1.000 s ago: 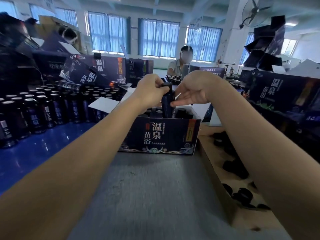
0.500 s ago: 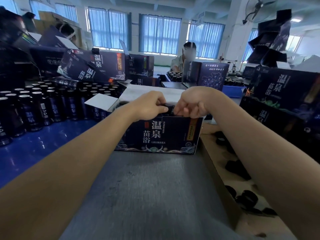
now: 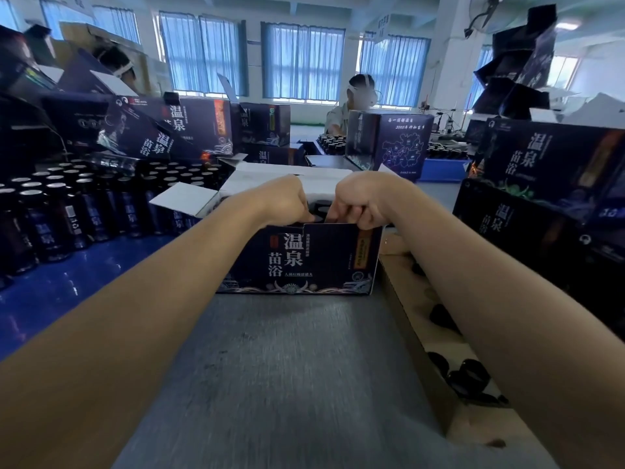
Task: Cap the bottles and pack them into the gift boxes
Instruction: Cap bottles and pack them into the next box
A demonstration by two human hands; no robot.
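Two hands meet over an open gift box (image 3: 304, 262) at the middle of the table (image 3: 287, 367): left hand (image 3: 287, 201) and right hand (image 3: 367, 201), fingers curled tight, pinch the top of a bottle (image 3: 319, 211) sunk inside it. Ranks of other bottles (image 3: 67, 214) crowd the table's left edge; a cardboard tray (image 3: 416, 350) of caps (image 3: 470, 377) lines the right.
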